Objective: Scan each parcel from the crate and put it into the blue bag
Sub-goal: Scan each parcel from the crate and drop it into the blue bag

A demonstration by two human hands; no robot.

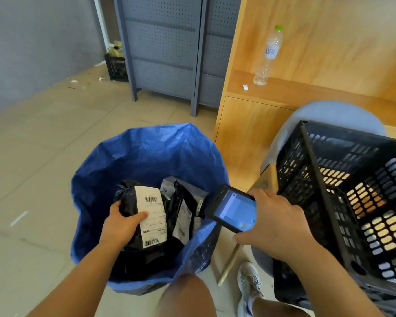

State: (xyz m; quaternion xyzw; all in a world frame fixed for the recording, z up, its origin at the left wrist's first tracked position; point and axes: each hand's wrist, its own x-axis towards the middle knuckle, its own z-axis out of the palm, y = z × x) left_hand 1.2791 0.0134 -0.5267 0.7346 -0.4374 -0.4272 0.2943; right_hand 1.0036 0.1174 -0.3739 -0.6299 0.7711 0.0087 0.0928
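The step in hand looks like the end of one parcel's cycle: scan and drop. The left hand (121, 221) holds a black parcel (128, 202) inside the mouth of the blue bag (146, 143). Its grip is curled round the parcel's near end, with the thumb pressed on the white label (151, 202), which faces up. The right hand (277, 216) holds the scanner (234, 209) just beside the bag's rim. This grip is wrapped round the scanner's far end, the screen is lit, and the nose is angled toward the parcel. Other parcels (183, 209) lie in the bag underneath. If the label has been read, the next move calls only for loosening the left grip so the parcel falls onto the pile. The hand then has to cross to the black crate (329, 179), which sits to the right on a grey chair (329, 110). Whether the crate holds more parcels cannot be told from this angle.
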